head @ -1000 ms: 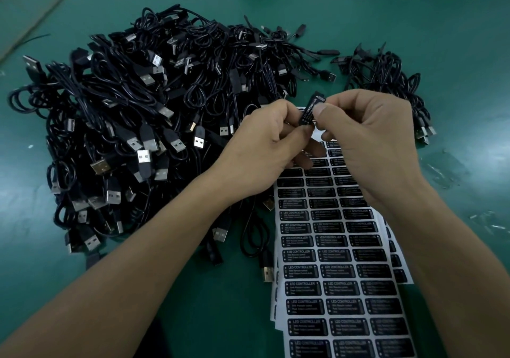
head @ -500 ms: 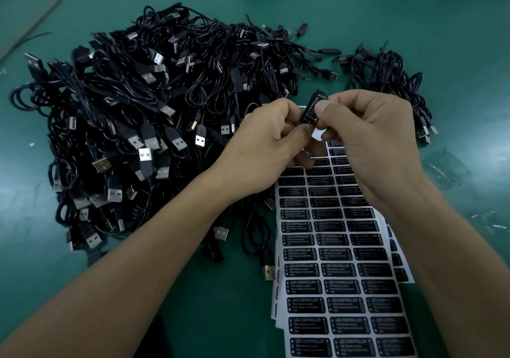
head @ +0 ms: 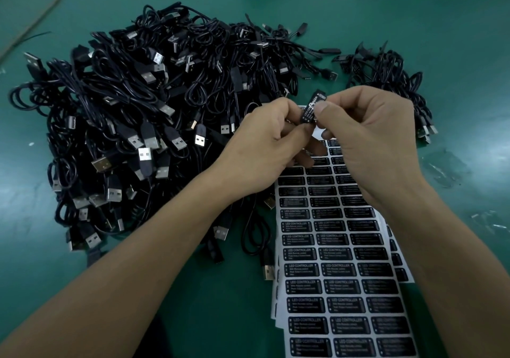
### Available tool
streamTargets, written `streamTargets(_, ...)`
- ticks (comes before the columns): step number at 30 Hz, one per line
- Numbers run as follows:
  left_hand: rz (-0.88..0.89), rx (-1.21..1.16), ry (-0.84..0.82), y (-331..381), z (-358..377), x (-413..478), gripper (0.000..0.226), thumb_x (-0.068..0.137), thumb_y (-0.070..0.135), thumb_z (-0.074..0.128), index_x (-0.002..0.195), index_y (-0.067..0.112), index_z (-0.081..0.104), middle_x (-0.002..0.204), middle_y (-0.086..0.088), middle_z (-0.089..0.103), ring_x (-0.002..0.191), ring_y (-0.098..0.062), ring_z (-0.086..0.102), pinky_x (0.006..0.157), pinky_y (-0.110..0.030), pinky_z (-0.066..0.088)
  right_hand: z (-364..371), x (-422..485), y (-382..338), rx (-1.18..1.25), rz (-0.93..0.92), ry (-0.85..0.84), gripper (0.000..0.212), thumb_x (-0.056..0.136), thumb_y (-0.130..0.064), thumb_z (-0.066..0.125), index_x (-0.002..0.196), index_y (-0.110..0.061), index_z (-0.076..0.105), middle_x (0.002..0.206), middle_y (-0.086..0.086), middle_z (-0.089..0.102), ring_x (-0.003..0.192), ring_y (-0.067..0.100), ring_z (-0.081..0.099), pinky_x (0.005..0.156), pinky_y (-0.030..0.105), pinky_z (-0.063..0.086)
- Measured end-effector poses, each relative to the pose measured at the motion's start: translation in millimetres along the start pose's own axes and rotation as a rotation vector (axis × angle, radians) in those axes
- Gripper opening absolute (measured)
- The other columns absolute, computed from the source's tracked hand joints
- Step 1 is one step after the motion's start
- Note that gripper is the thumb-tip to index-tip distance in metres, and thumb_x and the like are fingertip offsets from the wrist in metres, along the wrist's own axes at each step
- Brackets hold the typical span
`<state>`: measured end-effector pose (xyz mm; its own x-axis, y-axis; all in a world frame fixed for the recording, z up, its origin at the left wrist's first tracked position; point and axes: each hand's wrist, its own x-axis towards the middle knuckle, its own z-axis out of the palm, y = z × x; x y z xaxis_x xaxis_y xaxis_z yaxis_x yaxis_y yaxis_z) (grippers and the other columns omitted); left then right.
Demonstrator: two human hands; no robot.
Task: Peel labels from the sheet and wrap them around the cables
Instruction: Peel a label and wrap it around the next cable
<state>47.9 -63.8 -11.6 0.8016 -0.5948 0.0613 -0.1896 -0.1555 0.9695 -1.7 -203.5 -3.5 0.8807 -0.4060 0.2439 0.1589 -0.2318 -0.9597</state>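
"LED CONTROLLER" heads each black label on the sheet (head: 339,288) — the finer lines beneath are too small to read — and the label (head: 311,108) pinched between both hands.

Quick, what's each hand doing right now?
Left hand: pinching the small black printed label.
Right hand: pinching the same label.

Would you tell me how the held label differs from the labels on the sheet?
The held label is pinched between left hand and right hand, tilted; the sheet labels lie flat in rows. The held label is single; the sheet labels are many. Both are black with white print.
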Motion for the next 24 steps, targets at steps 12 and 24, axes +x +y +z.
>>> streamTargets(12, -0.009, 0.023, -0.013, 1.5, -0.5, -0.8, 0.008, 0.104, 0.017, 0.053, 0.097, 0.020, 0.057, 0.083, 0.003, 0.078, 0.071, -0.014, 0.075, 0.058, -0.016, 0.049, -3.7, 2.8, 5.0, -0.118, -0.046, -0.014, 0.014, 0.090, -0.016, 0.071, 0.077, -0.022, 0.069, 0.070, -0.003, 0.069, 0.061, 0.008, 0.061, 0.060, 0.021, 0.053)
streamTargets(24, -0.016, 0.008, -0.016, 3.5, -0.2, -1.5, 0.008, 0.104, 0.015, 0.053, 0.097, 0.018, 0.057, 0.084, -0.001, 0.078, 0.070, -0.017, 0.074, 0.057, -0.017, 0.049, -3.3, 2.5, 4.8, -0.104, -0.042, -0.012, 0.014, 0.090, -0.017, 0.072, 0.077, -0.023, 0.070, 0.068, -0.005, 0.069, 0.061, 0.007, 0.060, 0.058, 0.019, 0.050)
